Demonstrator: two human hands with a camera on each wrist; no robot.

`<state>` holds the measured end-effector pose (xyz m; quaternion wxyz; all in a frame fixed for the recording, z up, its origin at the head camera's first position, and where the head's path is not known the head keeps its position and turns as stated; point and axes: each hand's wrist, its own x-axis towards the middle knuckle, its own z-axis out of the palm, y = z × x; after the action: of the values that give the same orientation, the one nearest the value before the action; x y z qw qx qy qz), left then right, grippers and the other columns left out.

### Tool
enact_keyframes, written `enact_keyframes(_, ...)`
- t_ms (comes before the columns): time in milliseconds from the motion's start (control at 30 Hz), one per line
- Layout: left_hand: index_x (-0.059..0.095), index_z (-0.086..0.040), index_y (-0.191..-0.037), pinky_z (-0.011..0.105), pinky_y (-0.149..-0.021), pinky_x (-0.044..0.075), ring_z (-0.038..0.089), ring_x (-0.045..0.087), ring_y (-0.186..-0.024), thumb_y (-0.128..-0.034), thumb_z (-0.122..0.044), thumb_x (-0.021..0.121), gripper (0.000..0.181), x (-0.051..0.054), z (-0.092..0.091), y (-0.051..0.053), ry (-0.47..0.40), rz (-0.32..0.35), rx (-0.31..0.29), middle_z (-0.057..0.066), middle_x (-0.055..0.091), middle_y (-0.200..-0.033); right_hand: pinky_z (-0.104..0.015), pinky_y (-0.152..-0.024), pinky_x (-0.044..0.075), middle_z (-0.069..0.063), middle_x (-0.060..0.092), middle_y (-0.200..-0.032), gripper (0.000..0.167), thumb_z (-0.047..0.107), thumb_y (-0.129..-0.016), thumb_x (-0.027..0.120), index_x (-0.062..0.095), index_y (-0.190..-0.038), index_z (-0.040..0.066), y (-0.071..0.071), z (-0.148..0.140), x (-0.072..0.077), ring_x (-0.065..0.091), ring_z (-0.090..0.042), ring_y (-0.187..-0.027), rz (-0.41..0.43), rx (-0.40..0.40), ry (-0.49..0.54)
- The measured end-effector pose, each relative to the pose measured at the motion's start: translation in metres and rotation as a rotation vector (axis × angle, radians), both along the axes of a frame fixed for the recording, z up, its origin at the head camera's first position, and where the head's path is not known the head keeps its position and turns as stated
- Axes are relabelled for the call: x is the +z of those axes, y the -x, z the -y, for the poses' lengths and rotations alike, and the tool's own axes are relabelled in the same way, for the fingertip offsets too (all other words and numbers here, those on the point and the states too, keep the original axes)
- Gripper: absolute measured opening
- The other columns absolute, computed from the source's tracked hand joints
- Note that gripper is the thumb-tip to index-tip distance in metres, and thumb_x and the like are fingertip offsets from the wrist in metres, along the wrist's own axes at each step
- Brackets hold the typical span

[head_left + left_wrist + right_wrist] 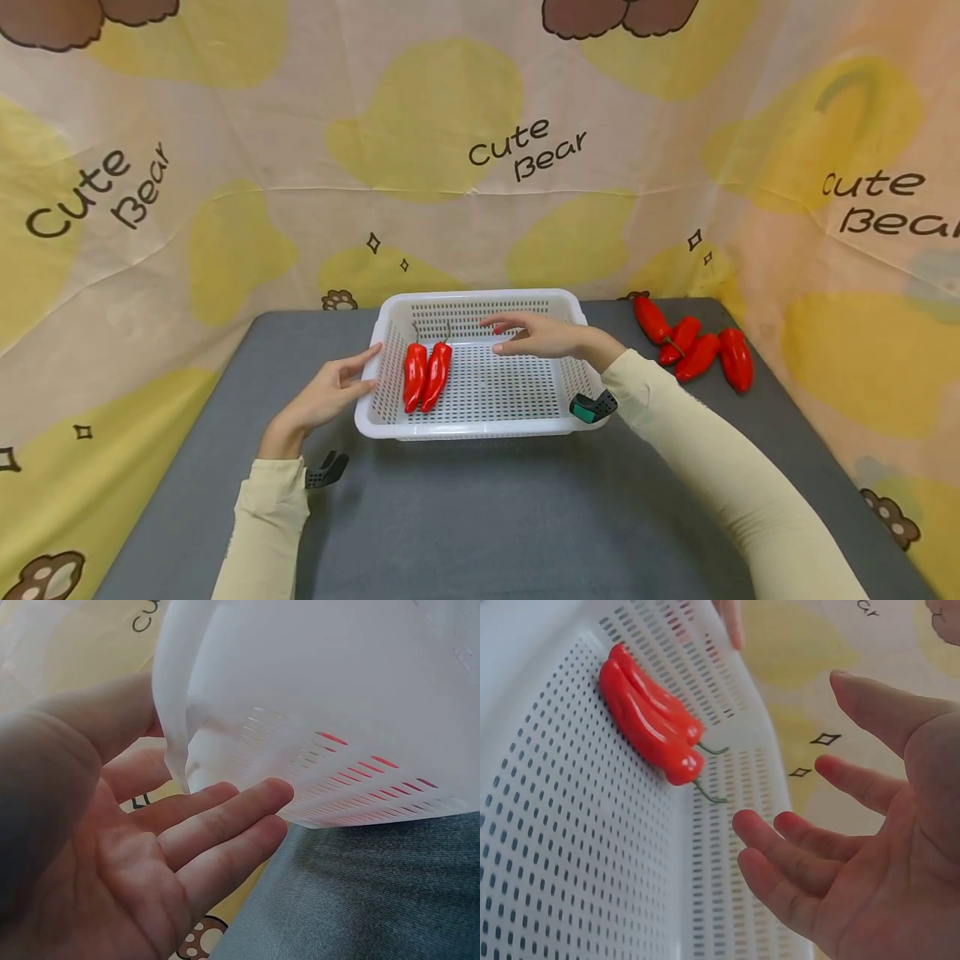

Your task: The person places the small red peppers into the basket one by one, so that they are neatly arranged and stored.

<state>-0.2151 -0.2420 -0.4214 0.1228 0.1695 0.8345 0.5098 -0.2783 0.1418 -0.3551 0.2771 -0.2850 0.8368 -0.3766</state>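
Observation:
A white plastic basket [495, 423] with slotted walls stands on the grey table. Two red peppers [437, 377] with green stems lie side by side in its left part; the right wrist view shows the same red peppers [649, 724] close up. My left hand [330, 396] holds the basket's left rim, thumb and forefinger at the edge. In the left wrist view, its other fingers [247, 817] extend beside the outer wall. Over the basket's right half hovers my right hand [551, 337], fingers apart and loosely bent, nothing between them.
Several more red peppers [697, 357] lie in a group at the table's back right. Behind and beside the grey table [480, 517] hangs a patterned cloth [450, 125]. Black wrist straps [326, 471] are on both arms.

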Motion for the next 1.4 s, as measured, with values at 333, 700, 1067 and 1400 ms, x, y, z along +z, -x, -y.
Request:
enact_keyframes(333, 0.029, -0.009, -0.159, 0.023, -0.092, 0.056, 0.040, 0.060, -0.126, -0.1008, -0.015, 0.061, 0.067, -0.001, -0.001, 0.000, -0.006, 0.004, -0.001, 0.026, 0.037, -0.160, -0.059, -0.110, 0.044, -0.022, 0.040, -0.157, 0.060, 0.023, -0.101, 0.059, 0.036, -0.156, 0.011, -0.016, -0.038, 0.009, 0.053, -0.045, -0.134, -0.044, 0.023, 0.085)
enact_keyframes(700, 0.030, -0.009, -0.159, 0.023, -0.091, 0.056, 0.037, 0.061, -0.124, -0.1005, -0.016, 0.061, 0.067, -0.001, 0.001, 0.001, -0.001, 0.000, -0.004, 0.026, 0.038, -0.159, -0.064, -0.112, 0.040, -0.021, 0.042, -0.157, 0.056, 0.014, -0.101, 0.059, 0.040, -0.153, 0.006, -0.020, -0.091, 0.026, 0.042, -0.048, -0.141, -0.147, -0.065, 0.159)
enact_keyframes(1067, 0.028, -0.009, -0.160, 0.020, -0.091, 0.054, 0.036, 0.061, -0.124, -0.1011, -0.016, 0.060, 0.067, -0.001, 0.000, 0.001, -0.003, 0.002, -0.011, 0.026, 0.036, -0.160, -0.050, -0.110, 0.048, -0.019, 0.042, -0.157, 0.054, 0.025, -0.104, 0.056, 0.040, -0.153, 0.011, -0.032, -0.154, 0.018, 0.048, -0.040, -0.138, -0.174, -0.257, 0.088)
enact_keyframes(1400, 0.028, -0.007, -0.160, 0.019, -0.090, 0.054, 0.035, 0.062, -0.122, -0.1010, -0.015, 0.060, 0.067, 0.000, 0.000, -0.001, -0.017, 0.008, -0.013, 0.026, 0.036, -0.160, -0.021, -0.093, 0.054, -0.025, 0.043, -0.155, 0.059, 0.033, -0.106, 0.051, 0.033, -0.157, 0.009, -0.036, -0.203, -0.005, 0.067, -0.003, -0.110, -0.127, -0.418, 0.060)
